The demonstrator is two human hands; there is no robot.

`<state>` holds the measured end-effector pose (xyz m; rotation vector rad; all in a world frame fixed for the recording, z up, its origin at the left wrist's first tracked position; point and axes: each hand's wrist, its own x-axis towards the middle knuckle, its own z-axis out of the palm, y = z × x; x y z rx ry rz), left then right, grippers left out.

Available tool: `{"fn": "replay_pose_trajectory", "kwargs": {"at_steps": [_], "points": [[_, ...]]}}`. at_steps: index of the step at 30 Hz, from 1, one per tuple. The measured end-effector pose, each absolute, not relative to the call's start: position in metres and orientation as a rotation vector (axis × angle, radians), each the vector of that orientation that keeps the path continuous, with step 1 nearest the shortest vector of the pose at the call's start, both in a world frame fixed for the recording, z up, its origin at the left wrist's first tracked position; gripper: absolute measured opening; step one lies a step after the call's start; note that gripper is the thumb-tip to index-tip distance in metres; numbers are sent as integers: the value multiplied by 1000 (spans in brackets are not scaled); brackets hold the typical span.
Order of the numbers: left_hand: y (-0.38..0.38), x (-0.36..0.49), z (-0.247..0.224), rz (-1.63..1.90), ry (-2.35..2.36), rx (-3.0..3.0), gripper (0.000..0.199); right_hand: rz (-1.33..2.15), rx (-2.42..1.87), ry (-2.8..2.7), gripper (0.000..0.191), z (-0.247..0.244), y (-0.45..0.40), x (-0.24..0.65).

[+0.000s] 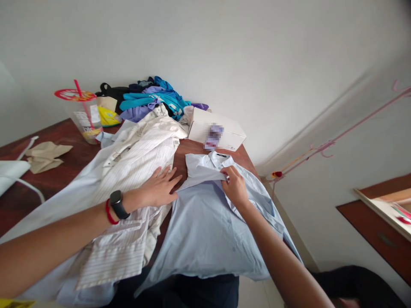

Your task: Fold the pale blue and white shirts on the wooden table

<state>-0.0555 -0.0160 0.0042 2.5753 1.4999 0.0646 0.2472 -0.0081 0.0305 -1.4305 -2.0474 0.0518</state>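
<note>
Pinching folded flap (204,174) of light-blue shirt (208,226) w/ R hand (226,174), thumb & fingers closed on cloth just below collar (222,159). Resting L hand (157,188) partly on striped shirt (138,154), fingers spread wide, nothing gripped, tips by light-blue shirt's L edge; can't tell how firmly pressed. Find light-blue shirt laid on R part of tabletop (75,160), collar toward white box (231,134), hem (205,273) hanging past near edge.

Could drag light-blue shirt off nearside if tugged hard, b/c of overhang, esp. if not pinned by L hand. Might crease flap if pinch slips, b/c only held at edge. Poss. pull striped shirt along too, w/ L hand right at the gap, & maybe nudge cup (86,121) near the piled cloth.
</note>
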Motion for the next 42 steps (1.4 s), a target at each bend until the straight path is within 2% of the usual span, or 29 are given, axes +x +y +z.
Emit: {"fn": "replay_pose_trajectory", "kwargs": {"at_steps": [5, 11, 15, 19, 24, 29, 35, 38, 42], "points": [[-22, -48, 1, 92, 1552, 2524, 88, 83, -1458, -1970, 28, 19, -6, 249], [-34, -45, -5, 48, 1512, 2676, 74, 52, -1440, -1856, 28, 21, 2, 261], [-46, -41, 4, 64, 1292, 2884, 80, 81, -1462, -1891, 28, 17, -2, 268], [-49, -37, 11, -30, 1052, 2938, 84, 136, -1451, -1941, 34, 10, -7, 274], [-45, -43, 13, -160, 967, 2876, 87, 236, -1468, -1895, 41, 1, -8, 284], [-43, -51, 15, -181, 938, 2822, 84, 339, -1409, -2187, 61, -9, -17, 281], [-5, -50, 30, -225, 928, 2581, 56, 335, -1382, -2180, 59, -19, -18, 281], [33, -39, 34, -239, 1073, 2449, 61, 356, -1361, -2093, 58, -22, -15, 285], [83, -21, 26, 84, 1251, 2350, 71, 432, -1301, -2064, 57, -14, -15, 291]]}}
